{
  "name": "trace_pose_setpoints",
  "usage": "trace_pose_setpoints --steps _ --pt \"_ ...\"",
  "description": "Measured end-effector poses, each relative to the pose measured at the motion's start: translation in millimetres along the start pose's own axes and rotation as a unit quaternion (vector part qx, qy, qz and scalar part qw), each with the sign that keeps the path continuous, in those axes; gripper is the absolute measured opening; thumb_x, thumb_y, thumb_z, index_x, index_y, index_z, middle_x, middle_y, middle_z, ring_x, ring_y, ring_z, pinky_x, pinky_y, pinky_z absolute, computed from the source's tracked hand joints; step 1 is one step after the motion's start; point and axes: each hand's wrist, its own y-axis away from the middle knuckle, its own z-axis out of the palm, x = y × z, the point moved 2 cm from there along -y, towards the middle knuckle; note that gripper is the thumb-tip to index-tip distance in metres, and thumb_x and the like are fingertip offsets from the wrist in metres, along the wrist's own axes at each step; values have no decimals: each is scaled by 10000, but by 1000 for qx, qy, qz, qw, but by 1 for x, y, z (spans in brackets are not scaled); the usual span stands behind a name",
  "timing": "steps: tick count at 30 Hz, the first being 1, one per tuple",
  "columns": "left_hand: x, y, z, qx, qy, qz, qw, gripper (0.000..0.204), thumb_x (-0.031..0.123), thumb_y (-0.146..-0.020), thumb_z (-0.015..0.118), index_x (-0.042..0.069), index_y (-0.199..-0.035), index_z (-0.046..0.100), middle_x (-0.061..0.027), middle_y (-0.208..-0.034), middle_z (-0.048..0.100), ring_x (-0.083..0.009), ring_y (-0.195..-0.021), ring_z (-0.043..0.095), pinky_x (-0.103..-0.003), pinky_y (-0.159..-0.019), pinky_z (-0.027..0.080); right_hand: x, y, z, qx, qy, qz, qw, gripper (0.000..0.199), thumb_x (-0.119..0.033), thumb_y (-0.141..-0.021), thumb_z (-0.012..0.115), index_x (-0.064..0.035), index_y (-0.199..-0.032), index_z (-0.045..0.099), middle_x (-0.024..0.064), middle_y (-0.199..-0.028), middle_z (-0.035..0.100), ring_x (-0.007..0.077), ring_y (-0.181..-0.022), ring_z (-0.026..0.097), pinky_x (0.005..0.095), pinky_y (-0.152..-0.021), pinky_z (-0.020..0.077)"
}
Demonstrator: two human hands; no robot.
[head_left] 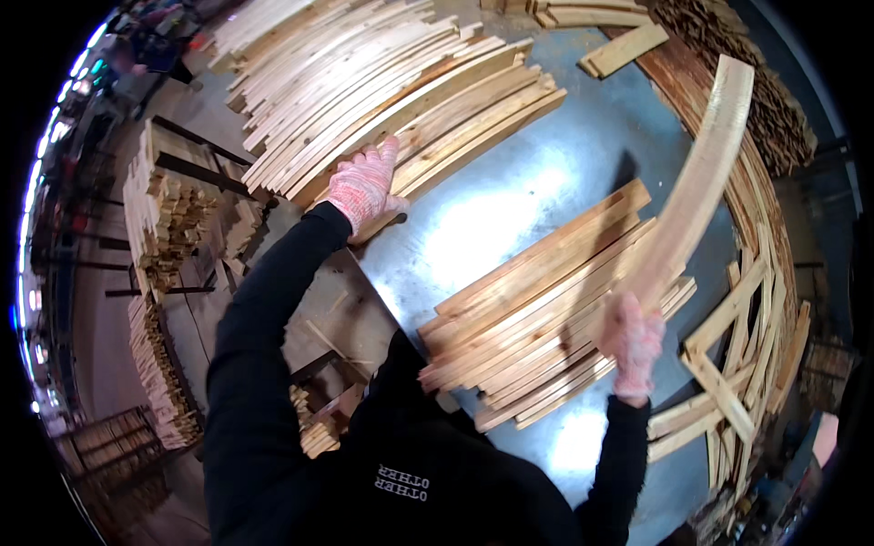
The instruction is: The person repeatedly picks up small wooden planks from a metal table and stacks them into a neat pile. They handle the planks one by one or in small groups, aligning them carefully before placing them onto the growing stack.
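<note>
My left hand (364, 186), in a pink-and-white knit glove, rests on the near edge of a wide row of wooden boards (364, 91) at the far left of the table. Its fingers lie spread over the nearest boards. In my right hand (635, 346), gloved alike, is the lower end of a long wooden board (696, 173), lifted and tilted up toward the far right; it is slightly blurred. Below that board, a smaller stack of boards (537, 309) lies on the shiny metal table (492, 205), close to my body.
Two short wood pieces (625, 50) lie at the table's far edge. Loose crossed boards (728, 364) pile up at the right. Left of the table stand racks of stacked boards (168, 209). A large pile of wood strips (746, 82) is at the far right.
</note>
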Motion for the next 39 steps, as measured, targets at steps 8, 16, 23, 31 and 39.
trace_pose_setpoints --steps 8,16,23,31,39 --pt "-31 -25 -30 -49 13 120 992 876 275 -916 623 56 -1599 120 -189 -873 693 -371 -741 689 -495 -664 549 -113 46 236 -44 -233 55 970 418 -289 -936 685 54 -1139 559 128 -901 676 222 -732 658 335 -599 551" --pt "-105 -69 -70 379 102 130 910 819 475 -913 647 27 -1531 350 -265 -1359 567 -441 -1242 564 -503 -1043 460 -167 33 356 -247 22 41 968 945 -487 -940 612 98 -1546 185 311 -1454 433 426 -1322 488 391 -1102 398" --pt "-166 -135 -19 -8 258 99 961 959 734 -884 550 -26 -1463 468 -257 -1512 455 -362 -1433 410 -410 -1181 327 -178 -56 366 -164 98 68 979 960 -626 -919 587 130 -1454 334 359 -1275 593 473 -1210 578 454 -1023 464" --pt "-181 -139 -30 -114 353 66 926 919 582 -842 734 -60 -1444 470 -272 -1406 555 -349 -1322 540 -393 -1079 453 -176 -40 385 -135 33 75 987 1130 -614 -832 709 146 -1519 232 360 -1351 547 434 -1261 566 405 -1031 478" --pt "-214 -166 -112 -66 331 48 940 571 484 -943 619 1 -1244 660 -144 -1090 744 -203 -1016 675 -356 -879 512 -253 -68 416 -198 -120 -54 971 863 -391 -916 669 56 -1499 216 315 -1345 538 444 -1170 600 484 -1022 488"
